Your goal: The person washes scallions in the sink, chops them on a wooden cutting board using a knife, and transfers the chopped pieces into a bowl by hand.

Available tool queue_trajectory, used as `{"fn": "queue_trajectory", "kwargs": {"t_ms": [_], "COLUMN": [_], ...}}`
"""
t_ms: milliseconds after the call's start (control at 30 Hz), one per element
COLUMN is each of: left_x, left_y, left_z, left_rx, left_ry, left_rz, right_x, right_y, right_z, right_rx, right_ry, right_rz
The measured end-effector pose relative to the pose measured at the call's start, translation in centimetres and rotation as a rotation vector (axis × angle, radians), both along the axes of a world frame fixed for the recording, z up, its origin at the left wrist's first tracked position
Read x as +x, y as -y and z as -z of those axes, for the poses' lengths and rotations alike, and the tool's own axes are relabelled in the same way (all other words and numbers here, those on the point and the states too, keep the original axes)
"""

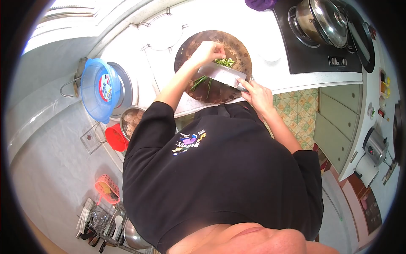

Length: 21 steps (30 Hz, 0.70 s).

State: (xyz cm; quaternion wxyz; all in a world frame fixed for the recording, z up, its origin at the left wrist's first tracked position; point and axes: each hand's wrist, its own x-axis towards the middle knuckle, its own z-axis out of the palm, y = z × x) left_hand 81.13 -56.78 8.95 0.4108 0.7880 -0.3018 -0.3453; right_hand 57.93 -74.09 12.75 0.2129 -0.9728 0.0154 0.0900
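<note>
My right hand (258, 96) grips the handle of a cleaver (226, 75), whose broad blade lies across a round, stained wooden chopping board (230, 42). Just beyond the blade is a small heap of chopped green onion (225, 62). My left hand (208, 53) is over the board beside that heap, its fingers bent and drawn together; what they hold, if anything, is hidden. On the near side of the blade lie uncut green onion stalks (200, 83), partly covered by the cleaver.
A blue plastic basin (91, 93), a metal bowl of raw-looking meat pieces (133, 120) and a red container (116, 137) stand to the left. At the right, a lidded pot (321, 23) sits on a black gas hob (304, 55). A wire rack (165, 31) lies behind the board.
</note>
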Motion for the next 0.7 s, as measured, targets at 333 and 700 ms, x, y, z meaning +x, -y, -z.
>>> {"fn": "queue_trajectory", "kwargs": {"t_ms": [333, 700], "left_x": [2.2, -11.9], "left_y": [-8.9, -12.9], "left_z": [5.0, 4.1], "left_rx": [-0.105, 0.089], "left_ry": [0.123, 0.398], "left_rz": [-0.479, -0.396], "right_x": [-1.9, -2.9], "right_y": [1.5, -0.7], "right_z": [-1.0, 0.8], "right_rx": [0.382, 0.906], "right_ry": [-0.264, -0.466], "right_rz": [0.395, 0.563]}}
